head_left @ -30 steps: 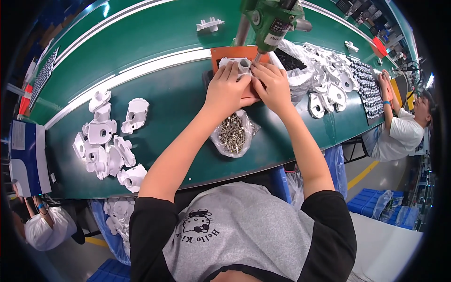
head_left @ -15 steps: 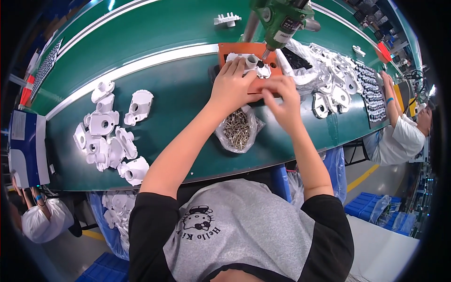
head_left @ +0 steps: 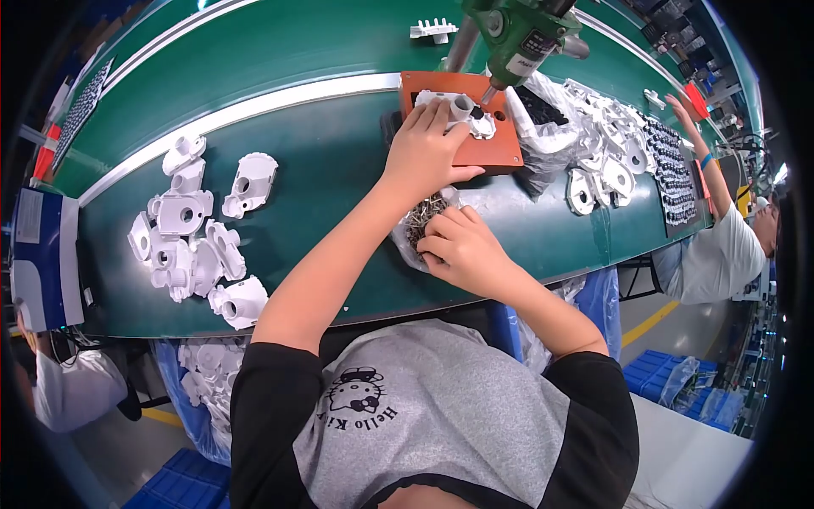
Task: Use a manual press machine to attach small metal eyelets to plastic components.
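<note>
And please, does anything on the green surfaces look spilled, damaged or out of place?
Slightly: one pronged white plastic part lies alone on the far green surface, apart from the white plastic housings. A tiny white speck sits near the green table's front edge. Otherwise nothing stands out.

green bench (head_left: 339, 220), white strip (head_left: 297, 93) running lengthwise. far left: blue-and-white machine (head_left: 36, 254), co-worker (head_left: 80, 390) in white below it, partly lost in dark rim. upper left: panel (head_left: 85, 114) with rows of small dark pieces. right: co-worker (head_left: 721, 263) in white shirt, blue wristband (head_left: 705, 159), near red-orange bin (head_left: 696, 100). lower right: blue crates (head_left: 649, 373), clear plastic on top, yellow floor stripe (head_left: 649, 322) nearby. lower left: another blue crate (head_left: 182, 479).
</note>
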`<move>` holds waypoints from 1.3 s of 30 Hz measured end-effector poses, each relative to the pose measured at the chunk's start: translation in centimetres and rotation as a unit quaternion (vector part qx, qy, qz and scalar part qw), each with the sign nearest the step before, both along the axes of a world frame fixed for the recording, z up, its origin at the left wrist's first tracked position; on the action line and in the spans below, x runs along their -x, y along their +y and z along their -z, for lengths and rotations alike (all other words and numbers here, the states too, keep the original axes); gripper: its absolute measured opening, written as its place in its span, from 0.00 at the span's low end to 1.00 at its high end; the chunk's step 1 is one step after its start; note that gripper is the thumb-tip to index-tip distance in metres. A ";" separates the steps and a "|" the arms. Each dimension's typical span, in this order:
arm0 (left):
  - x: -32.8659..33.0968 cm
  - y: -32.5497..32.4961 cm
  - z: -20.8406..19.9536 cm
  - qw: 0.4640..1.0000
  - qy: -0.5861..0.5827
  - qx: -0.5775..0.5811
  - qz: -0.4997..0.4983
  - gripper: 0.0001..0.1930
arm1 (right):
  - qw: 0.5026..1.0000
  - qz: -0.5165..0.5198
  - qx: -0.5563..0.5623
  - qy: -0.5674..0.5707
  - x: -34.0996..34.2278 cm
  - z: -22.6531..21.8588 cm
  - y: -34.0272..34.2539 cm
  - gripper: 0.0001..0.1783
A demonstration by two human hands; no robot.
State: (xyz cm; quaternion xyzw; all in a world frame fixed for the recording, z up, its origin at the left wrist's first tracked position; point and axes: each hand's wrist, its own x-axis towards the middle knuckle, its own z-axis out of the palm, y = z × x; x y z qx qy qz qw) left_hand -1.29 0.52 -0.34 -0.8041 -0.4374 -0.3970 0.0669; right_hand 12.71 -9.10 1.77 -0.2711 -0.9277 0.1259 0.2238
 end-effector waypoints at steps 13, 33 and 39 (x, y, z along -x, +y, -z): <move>0.0 -0.1 0.0 1.000 -0.002 0.006 -0.004 0.30 | 1.000 -0.016 0.006 0.003 0.4 0.0 0.9 0.07; 0.1 -0.1 0.0 1.000 -0.010 0.007 0.004 0.31 | 0.998 -0.049 -0.007 -0.039 0.7 -0.3 1.2 0.04; 0.1 -0.1 0.0 1.000 -0.008 0.013 0.005 0.31 | 0.999 -0.047 0.013 -0.006 0.7 -0.1 1.4 0.05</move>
